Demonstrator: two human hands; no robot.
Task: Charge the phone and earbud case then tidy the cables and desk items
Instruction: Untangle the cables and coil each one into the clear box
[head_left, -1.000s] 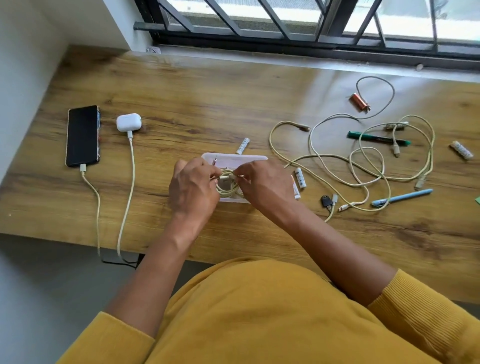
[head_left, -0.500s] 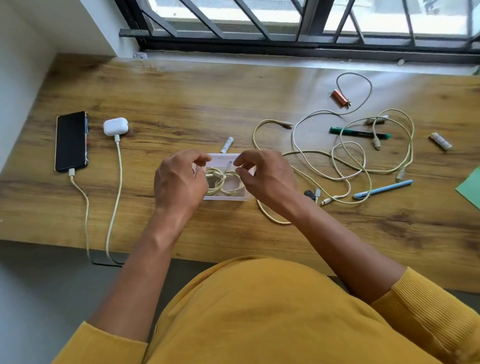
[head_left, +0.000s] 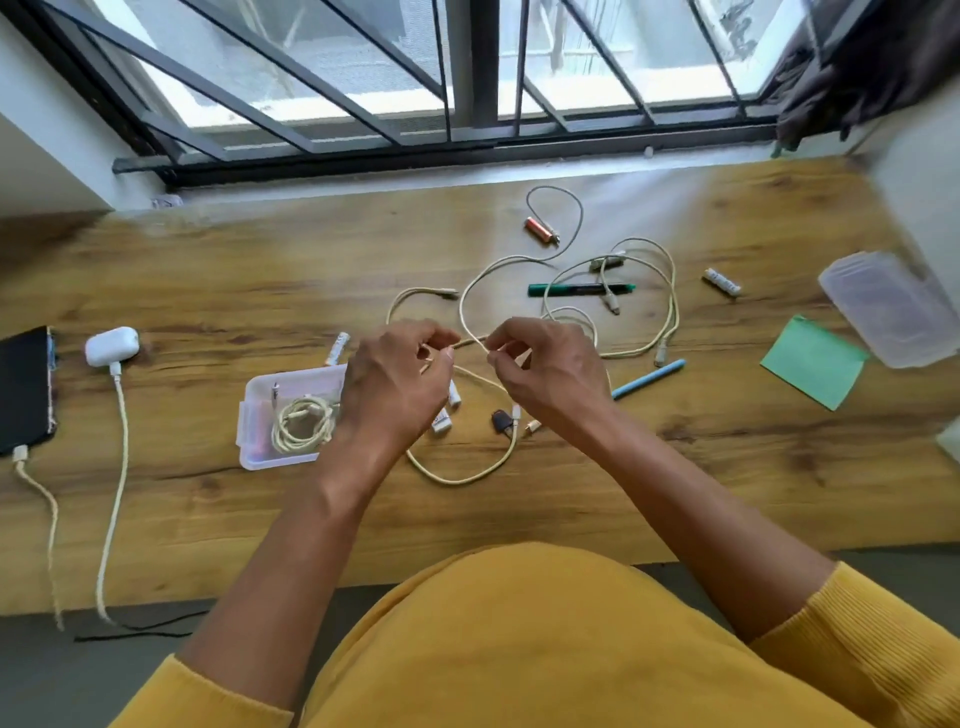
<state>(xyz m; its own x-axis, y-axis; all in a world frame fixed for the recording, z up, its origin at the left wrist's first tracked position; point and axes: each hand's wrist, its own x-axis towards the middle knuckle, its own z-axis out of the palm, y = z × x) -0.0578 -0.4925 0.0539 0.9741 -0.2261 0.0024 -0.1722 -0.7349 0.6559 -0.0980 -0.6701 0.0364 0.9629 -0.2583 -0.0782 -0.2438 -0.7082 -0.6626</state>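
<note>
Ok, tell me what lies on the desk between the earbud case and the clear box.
In the head view the stretch between the earbud case and the box is bare wood; only the case's white cable runs down beside it.

Wood-grain brown desk (head_left: 218, 270) fills mid-frame. At left edge, black phone (head_left: 23, 389) beside white earbud case (head_left: 110, 345). Left of centre, clear container (head_left: 270, 410) holding a cream coiled cable (head_left: 302, 426). Upper centre: copper-orange battery (head_left: 539, 229), green marker (head_left: 576, 289). Right of centre: light-blue pen (head_left: 649, 378), green sticky note (head_left: 813, 362). Bottom: mustard-yellow ribbed sleeves (head_left: 878, 660).
</note>
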